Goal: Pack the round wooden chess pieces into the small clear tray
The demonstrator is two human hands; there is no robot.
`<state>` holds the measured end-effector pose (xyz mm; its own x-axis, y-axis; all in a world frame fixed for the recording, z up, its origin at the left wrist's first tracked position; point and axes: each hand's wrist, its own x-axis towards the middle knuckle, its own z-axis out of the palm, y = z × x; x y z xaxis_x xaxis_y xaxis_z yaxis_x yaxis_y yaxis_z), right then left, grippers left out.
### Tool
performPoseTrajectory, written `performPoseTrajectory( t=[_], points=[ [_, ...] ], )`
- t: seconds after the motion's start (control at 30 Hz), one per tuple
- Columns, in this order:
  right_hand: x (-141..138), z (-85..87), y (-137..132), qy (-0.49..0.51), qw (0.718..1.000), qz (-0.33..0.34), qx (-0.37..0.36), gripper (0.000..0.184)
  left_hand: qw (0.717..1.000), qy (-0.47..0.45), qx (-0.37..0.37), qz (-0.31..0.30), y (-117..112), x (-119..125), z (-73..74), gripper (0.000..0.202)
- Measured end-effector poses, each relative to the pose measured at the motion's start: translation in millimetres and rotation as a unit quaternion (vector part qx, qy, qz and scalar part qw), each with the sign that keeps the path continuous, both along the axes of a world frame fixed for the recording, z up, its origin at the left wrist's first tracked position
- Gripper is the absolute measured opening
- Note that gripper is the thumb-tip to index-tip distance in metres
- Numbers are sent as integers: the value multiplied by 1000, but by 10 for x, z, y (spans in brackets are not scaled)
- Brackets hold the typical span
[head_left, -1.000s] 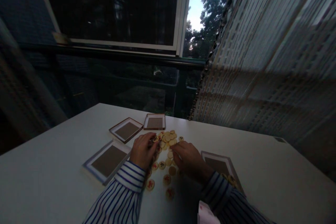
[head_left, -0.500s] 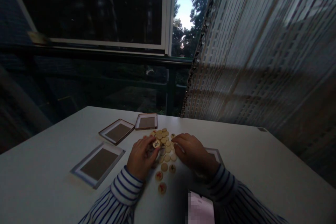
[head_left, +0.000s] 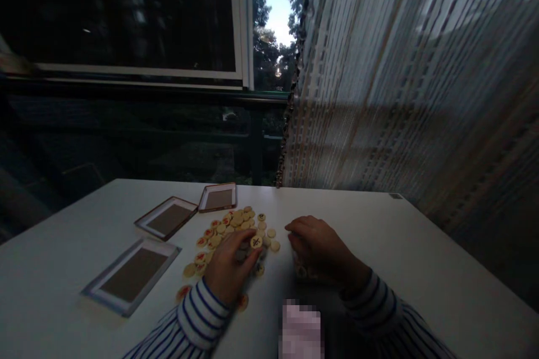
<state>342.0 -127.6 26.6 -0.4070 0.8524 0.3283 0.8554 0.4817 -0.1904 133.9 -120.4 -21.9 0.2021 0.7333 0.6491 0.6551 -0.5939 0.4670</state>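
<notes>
L hand [head_left: 229,269] fingers pinch 1 disc [head_left: 256,242]; R hand [head_left: 322,249] beside pile [head_left: 229,227].

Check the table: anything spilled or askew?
Yes. The round game pieces lie loose in a scattered heap on the table, none in the three trays, which sit at mismatched angles. The left hand pinches one piece.

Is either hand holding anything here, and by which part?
The left hand pinches a round game piece by its rim, face up; whether the right hand holds anything cannot be told.
</notes>
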Motion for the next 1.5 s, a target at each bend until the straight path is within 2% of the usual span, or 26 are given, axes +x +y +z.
performPoseTrajectory(
  t=[0.3, 0.9, 1.07, 1.3, 1.5],
  points=[
    [194, 66, -62, -17, 1000, -9, -19, 26, 999, 26, 0, -31, -34, 192, 72, 26],
    [504, 94, -104, -13, 999, -28, -32, 23, 998, 15, -9, -63, 64, 760, 85, 26],
    [541, 68, -86, -6, 999, -25, -41, 22, 999, -2, -1, -47, 51, 858, 2, 23],
    [516, 80, -84, 8, 997, -25, -73, 21, 997, 0, 27, -73, 10, 859, -220, 24],
    [499, 28, -82, 34, 995, 0, -94, 20, 996, 0, 57, -74, -23, 876, -262, 23]
  ],
)
